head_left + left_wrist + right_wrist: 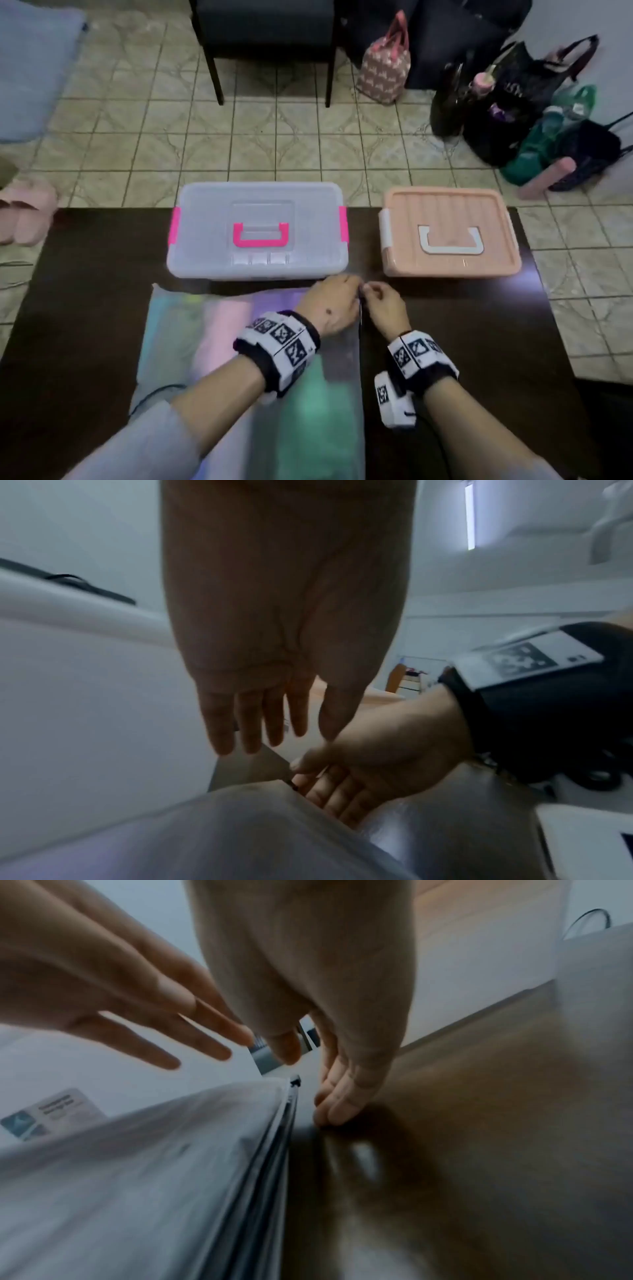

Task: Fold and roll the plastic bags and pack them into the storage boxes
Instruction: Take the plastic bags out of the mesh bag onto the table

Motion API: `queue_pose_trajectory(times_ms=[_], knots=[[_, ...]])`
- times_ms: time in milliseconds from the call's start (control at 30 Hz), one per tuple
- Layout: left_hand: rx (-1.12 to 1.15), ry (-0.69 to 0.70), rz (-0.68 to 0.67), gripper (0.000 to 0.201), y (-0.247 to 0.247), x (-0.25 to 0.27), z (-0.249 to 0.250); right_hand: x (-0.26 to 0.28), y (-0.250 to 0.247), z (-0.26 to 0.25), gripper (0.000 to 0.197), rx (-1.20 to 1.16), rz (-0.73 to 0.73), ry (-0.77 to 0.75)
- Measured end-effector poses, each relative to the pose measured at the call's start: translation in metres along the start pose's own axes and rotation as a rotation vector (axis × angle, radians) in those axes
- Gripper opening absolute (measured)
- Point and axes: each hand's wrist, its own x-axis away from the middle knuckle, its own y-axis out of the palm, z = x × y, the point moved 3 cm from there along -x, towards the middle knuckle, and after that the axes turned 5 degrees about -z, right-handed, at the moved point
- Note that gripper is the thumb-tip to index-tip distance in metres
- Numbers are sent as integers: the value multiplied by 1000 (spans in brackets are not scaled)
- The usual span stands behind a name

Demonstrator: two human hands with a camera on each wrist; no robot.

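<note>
tiled floor lies behind a dark tabletop where a flat stack of plastic bags is spread, long axis running from the near edge toward two lidded storage boxes — likely kept shut until a roll is ready. at its far right corner, left hand fingers are held straight, right hand fingers curled, perhaps pinching an edge — contact unclear.

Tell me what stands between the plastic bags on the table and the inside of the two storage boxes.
The lids. The clear box and the peach box both sit closed behind the plastic bags, handles flat on top. The table between bags and boxes shows nothing else in the way. Both hands are at the stack's far right corner.
</note>
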Motion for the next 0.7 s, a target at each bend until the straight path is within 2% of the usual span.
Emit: queue_pose_trajectory(times_ms=[133, 200, 300, 500, 633, 700], knots=[[-142, -7, -35, 45, 17, -34, -14, -36, 5, 0, 28, -13, -35, -46], [-206, 12, -80, 47, 28, -39, -19, -44, 11, 7, 25, -28, -60, -91], [-315, 25, -66, 45, 32, -43, -26, -54, 13, 14, 19, -74, -54, -140], [-317, 17, -75, 50, 35, -45, -28, -60, 14, 22, 28, -126, -88, -186], [-333, -17, -104, 48, 34, -43, -24, -56, 13, 19, 30, -163, -95, -193], [-340, -22, -98, 40, 33, -43, -21, -51, 13, 17, 28, -206, -102, -187]])
